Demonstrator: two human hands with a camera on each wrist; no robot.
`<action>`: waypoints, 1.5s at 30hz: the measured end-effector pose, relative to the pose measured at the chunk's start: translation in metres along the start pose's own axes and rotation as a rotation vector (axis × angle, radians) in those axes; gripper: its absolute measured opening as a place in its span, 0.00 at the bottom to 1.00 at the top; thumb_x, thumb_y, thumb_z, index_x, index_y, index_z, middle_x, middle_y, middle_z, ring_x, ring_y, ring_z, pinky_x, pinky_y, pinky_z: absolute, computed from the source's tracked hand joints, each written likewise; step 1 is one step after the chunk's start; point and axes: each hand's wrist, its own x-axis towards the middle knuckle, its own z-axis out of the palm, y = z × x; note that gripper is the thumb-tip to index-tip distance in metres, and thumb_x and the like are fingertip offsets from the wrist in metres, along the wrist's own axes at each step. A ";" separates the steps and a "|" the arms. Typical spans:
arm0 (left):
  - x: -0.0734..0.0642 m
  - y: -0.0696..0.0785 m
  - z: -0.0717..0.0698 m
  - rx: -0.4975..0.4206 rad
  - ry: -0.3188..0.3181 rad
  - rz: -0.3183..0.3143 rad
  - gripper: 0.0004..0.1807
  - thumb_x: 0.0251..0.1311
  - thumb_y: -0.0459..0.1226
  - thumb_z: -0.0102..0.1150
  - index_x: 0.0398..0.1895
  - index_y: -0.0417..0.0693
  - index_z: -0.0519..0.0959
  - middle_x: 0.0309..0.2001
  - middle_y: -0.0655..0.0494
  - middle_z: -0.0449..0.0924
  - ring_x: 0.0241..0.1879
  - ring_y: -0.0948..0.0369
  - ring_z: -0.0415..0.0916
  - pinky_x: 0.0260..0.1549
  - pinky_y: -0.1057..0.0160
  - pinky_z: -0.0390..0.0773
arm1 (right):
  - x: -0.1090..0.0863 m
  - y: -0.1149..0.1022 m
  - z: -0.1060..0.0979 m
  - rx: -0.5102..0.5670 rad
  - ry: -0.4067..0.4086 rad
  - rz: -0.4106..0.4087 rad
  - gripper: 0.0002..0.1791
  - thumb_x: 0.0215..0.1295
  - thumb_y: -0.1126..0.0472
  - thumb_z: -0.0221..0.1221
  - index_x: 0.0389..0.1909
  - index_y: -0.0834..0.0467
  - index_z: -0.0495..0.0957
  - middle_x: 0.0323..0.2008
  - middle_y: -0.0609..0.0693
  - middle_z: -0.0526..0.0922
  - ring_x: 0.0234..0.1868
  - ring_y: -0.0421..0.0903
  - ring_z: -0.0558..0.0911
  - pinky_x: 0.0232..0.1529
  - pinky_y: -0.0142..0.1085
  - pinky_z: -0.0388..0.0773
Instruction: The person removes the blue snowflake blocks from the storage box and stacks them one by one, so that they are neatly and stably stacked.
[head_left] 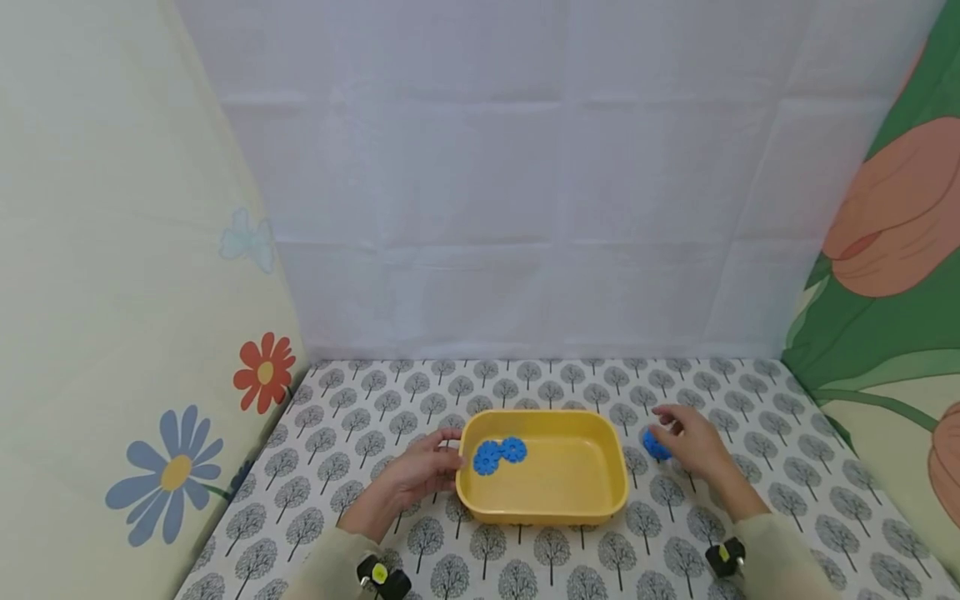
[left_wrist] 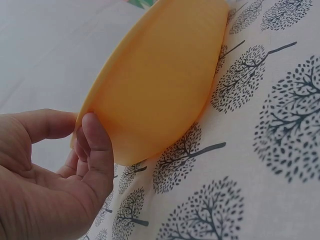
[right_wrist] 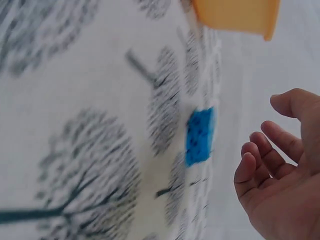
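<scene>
A yellow plastic basin (head_left: 543, 508) stands on the cloth in front of the person. My left hand (head_left: 422, 469) pinches its left rim, with thumb and fingers around the edge of the basin (left_wrist: 155, 80) in the left wrist view. Two blue flower-shaped pieces (head_left: 500, 454) lie side by side on the basin floor, toward the left. To the right of the basin, a blue piece (right_wrist: 200, 136) with small holes sits on the cloth. My right hand (head_left: 692, 442) hovers just above it, fingers loosely bent and apart from it in the right wrist view.
A white cloth (head_left: 345, 542) printed with grey trees covers the table. White fabric (head_left: 480, 208) hangs at the back. Flower-printed panels stand on the left (head_left: 135, 292) and right (head_left: 885, 333).
</scene>
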 end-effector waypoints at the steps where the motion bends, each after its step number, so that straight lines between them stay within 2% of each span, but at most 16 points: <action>1: 0.000 0.000 0.000 0.001 0.001 0.000 0.31 0.64 0.28 0.58 0.69 0.36 0.61 0.41 0.46 0.79 0.33 0.58 0.78 0.31 0.62 0.82 | -0.001 -0.004 -0.001 0.006 0.006 -0.032 0.23 0.70 0.57 0.61 0.61 0.64 0.76 0.49 0.61 0.79 0.43 0.52 0.78 0.38 0.42 0.78; 7: 0.000 0.002 0.001 0.012 0.013 -0.005 0.31 0.64 0.29 0.58 0.69 0.37 0.62 0.41 0.46 0.79 0.33 0.57 0.77 0.32 0.61 0.81 | -0.001 -0.033 0.001 0.041 0.034 -0.213 0.20 0.68 0.62 0.62 0.58 0.66 0.78 0.47 0.60 0.80 0.39 0.50 0.79 0.33 0.38 0.78; 18: 0.001 0.001 0.000 -0.004 0.002 -0.004 0.30 0.64 0.28 0.57 0.69 0.37 0.61 0.41 0.46 0.79 0.33 0.58 0.77 0.32 0.62 0.81 | 0.004 -0.075 0.026 0.103 -0.010 -0.356 0.19 0.66 0.63 0.64 0.57 0.64 0.80 0.45 0.57 0.80 0.38 0.45 0.77 0.35 0.35 0.76; 31: -0.001 0.002 0.000 -0.019 -0.040 0.009 0.31 0.65 0.27 0.55 0.70 0.34 0.58 0.42 0.45 0.80 0.32 0.58 0.78 0.32 0.63 0.82 | 0.005 -0.107 0.058 0.141 -0.056 -0.390 0.19 0.64 0.63 0.66 0.55 0.62 0.81 0.44 0.57 0.82 0.38 0.45 0.78 0.37 0.35 0.76; 45: -0.001 0.001 -0.001 -0.011 -0.018 -0.003 0.31 0.64 0.28 0.57 0.69 0.36 0.60 0.41 0.46 0.79 0.33 0.58 0.77 0.32 0.63 0.82 | 0.006 -0.122 0.084 0.139 -0.193 -0.287 0.22 0.65 0.57 0.67 0.59 0.56 0.79 0.48 0.51 0.82 0.41 0.41 0.78 0.41 0.37 0.78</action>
